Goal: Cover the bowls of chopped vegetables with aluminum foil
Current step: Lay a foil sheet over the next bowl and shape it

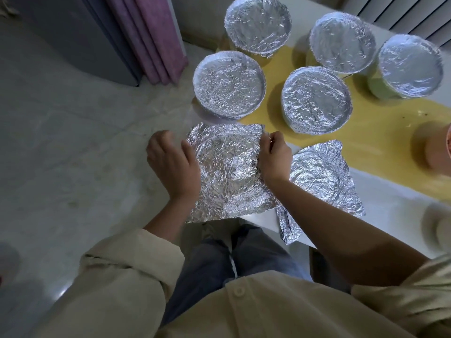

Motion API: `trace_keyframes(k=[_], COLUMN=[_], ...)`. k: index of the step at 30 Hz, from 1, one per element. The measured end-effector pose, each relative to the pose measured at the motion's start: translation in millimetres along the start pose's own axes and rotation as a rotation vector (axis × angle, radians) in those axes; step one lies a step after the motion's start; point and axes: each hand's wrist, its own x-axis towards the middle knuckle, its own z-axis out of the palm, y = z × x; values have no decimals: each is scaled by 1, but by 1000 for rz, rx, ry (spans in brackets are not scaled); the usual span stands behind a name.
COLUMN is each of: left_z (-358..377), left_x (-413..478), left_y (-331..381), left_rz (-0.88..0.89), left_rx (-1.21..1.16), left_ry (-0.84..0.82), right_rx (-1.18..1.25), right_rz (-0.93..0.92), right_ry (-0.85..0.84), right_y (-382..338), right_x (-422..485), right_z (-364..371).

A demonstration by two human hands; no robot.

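As seen from the head camera, holds a crumpled foil sheet [227, 172] at both side edges. Grips the left edge with the left hand [173, 164], fingers curled down past the edge, thumb on the foil, back of hand up. Pinches the right edge near the far corner with the right hand [274, 158], fingers bent tight. Spans the gap between both hands, touching each, at the near corner of the table [390, 215], near edge hanging past the table edge. Round rim imprint pressed into the sheet; contents beneath hidden.

Just right of the right forearm: second foil sheet [319, 181], flat on the table, same round imprint, untouched.

Beyond the hands and apart from them, on and beside a yellow mat [366, 132], five bowls sealed with foil: near-left bowl [229, 84], far-left bowl [257, 25], middle bowl [316, 100], far-middle bowl [343, 42], far-right bowl [410, 65].

At the right edge, blurred: orange container [436, 152].
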Motion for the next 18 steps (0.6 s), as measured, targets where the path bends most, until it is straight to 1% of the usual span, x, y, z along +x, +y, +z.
trace_keyframes(k=[1, 3, 4, 5, 7, 8, 10, 11, 13, 14, 15, 18], left_z=[-3, -2, 1, 5, 10, 12, 15, 16, 18, 19, 19, 17], left_x=[-4, -17, -24, -29, -33, -33, -33, -33, -33, -33, -34, -36], left_y=[6, 17, 19, 19, 13, 10, 5, 5, 4, 3, 3, 2], left_rz=[137, 389, 462, 497, 493, 486, 487, 490, 491, 496, 504, 512], left_rx=[12, 60, 108, 159, 232, 254, 274, 273, 277, 293, 309, 292], left_ry=[-13, -161, -255, -331, -407, -412, -415, -418, -421, -416, -409, -390], right_rx=[-8, -26, -37, -40, -15, -16, -84, -134, -254, -329, -405, -556], right_rz=[-6, -3, 6, 17, -3, -78, -319, -452, -678, -741, -758, -647], right_ry=[15, 28, 31, 29, 47, 86, 174, 165, 18, -70, -133, -220], right_y=[0, 0, -1, -2, -5, -8, -15, -18, -22, -20, -15, -1], right_x=[-1, -3, -4, -4, -7, -10, -18, -24, -38, -42, -43, -38], right_z=[0, 1, 1, 2, -1, -4, -12, -14, -11, -6, 0, 11])
